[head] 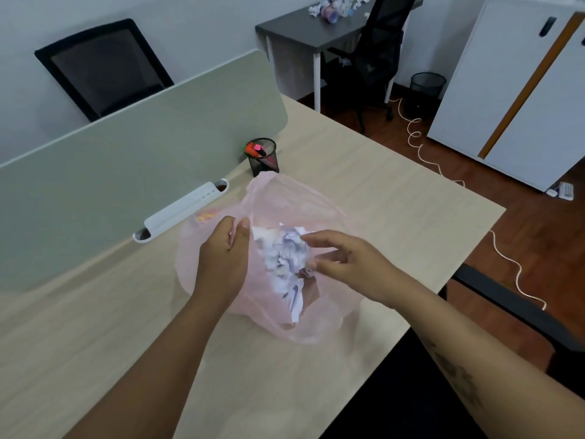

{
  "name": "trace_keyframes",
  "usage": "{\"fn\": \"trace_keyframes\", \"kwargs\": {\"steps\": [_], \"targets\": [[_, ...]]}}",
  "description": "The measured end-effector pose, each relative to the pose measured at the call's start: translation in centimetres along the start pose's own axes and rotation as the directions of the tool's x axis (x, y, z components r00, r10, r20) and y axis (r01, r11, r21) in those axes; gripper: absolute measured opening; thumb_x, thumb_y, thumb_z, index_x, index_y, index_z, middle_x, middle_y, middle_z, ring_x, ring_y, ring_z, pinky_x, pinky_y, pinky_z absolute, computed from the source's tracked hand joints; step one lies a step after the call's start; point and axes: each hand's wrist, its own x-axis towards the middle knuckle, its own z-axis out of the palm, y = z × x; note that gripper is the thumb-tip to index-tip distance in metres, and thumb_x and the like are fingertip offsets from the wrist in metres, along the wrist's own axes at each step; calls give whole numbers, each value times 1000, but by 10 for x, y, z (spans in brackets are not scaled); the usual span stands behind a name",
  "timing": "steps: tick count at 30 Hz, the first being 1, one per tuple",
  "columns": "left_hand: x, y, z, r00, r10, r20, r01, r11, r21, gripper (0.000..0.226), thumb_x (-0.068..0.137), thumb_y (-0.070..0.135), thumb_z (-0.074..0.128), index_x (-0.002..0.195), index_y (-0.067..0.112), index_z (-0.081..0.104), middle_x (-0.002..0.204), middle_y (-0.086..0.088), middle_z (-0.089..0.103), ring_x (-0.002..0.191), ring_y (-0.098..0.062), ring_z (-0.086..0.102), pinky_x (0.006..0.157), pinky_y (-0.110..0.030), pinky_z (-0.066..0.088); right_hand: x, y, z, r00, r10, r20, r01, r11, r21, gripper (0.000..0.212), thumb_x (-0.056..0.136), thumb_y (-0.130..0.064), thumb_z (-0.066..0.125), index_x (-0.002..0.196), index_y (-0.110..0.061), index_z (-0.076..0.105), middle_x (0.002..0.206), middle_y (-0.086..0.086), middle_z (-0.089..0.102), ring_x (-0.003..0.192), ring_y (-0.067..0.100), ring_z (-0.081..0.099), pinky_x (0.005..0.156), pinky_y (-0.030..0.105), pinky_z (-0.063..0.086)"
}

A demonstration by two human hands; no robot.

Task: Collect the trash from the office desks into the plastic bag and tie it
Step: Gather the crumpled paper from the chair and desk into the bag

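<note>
The bag [316, 204] slumps on the surface [395, 191] with crumpled paper [286, 258] inside. The left hand [221, 258] pinches its rim, likely to keep the mouth open, while the right hand [345, 261], fingers loosely spread and gripping nothing, touches the paper as if pressing it in. More trash [335, 7] waits on the far desk [300, 30].

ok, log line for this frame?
step: filling bag | left hand: pinches bag rim | right hand: at paper in bag, grip unclear | far desk: trash uncollected
</note>
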Motion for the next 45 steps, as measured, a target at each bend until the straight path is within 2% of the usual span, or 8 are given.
{"fn": "trace_keyframes", "kwargs": {"steps": [4, 6, 9, 13, 19, 26, 39, 45], "targets": [[2, 2, -7, 999, 4, -35, -5, 1000, -24, 43, 103, 38, 43, 76, 6, 33, 67, 0, 32, 56, -11, 27, 54, -30, 25, 3, 34, -1, 697, 167, -697, -282, 958, -53, 55, 82, -34, 73, 131, -26, 50, 131, -1, 53, 123, 22, 49, 97, 33, 44], [0, 3, -11, 999, 16, -48, -17, 999, -31, 42, 103, 37, 43, 76, 6, 34, 67, 0, 32, 54, -8, 26, 51, -24, 23, 3, 50, 4, 576, 668, -472, -467, 742, 480, 79, 80, -43, 75, 143, -17, 36, 140, 9, 46, 121, 30, 53, 91, 41, 51], [1, 5, -21, 997, 19, -71, -21, 999, -29, 40, 103, 36, 43, 73, 13, 33, 65, 3, 30, 52, -8, 26, 48, -23, 23, 5, 54, 3, 635, 771, -57, -438, 419, 795, 44, 92, -25, 66, 127, -1, 55, 110, 15, 69, 82, 28, 69, 65, 37, 59], [14, 10, -41, 994, -3, -114, 0, 1000, -27, 39, 103, 39, 41, 77, 11, 41, 64, 5, 33, 55, -13, 29, 54, -32, 25, 16, 15, -20, 660, 603, -447, -213, 722, 659, 18, 100, -20, 48, 106, -9, 61, 72, 3, 57, 56, 17, 52, 42, 19, 44], [54, 40, -81, 955, 46, -294, -58, 998, -31, 41, 103, 37, 40, 94, 0, 55, 80, -10, 54, 69, -22, 45, 57, -34, 33, 31, -82, -54, 704, 275, -655, -131, 957, 260, 24, 100, -25, 38, 93, -15, 59, 72, 1, 45, 60, 17, 40, 50, 25, 33], [76, 82, -120, 953, 66, -294, -104, 988, -114, 30, 104, 35, 35, 93, 14, 54, 79, 5, 52, 70, -16, 47, 62, -31, 36, 27, -154, -63, 664, -28, -747, -67, 993, -97, 25, 98, -19, 29, 86, -7, 48, 79, 3, 46, 68, 18, 38, 61, 33, 32], [6, 152, -51, 942, 334, 20, -313, 902, -299, 37, 103, 37, 39, 98, 5, 57, 85, -1, 58, 76, -18, 50, 67, -33, 40, -90, -166, -67, 512, 47, -858, -105, 994, -9, 31, 102, -33, 30, 91, -16, 54, 82, 0, 51, 73, 18, 46, 63, 30, 43], [-70, 187, -11, 813, 449, 370, -308, 872, -380, 50, 100, 51, 42, 86, 5, 57, 75, -2, 51, 67, -15, 46, 62, -31, 35, -181, -171, -67, 676, 164, -718, -192, 980, 43, 33, 102, -29, 36, 82, -20, 60, 71, -2, 57, 64, 14, 54, 57, 24, 47]]}}
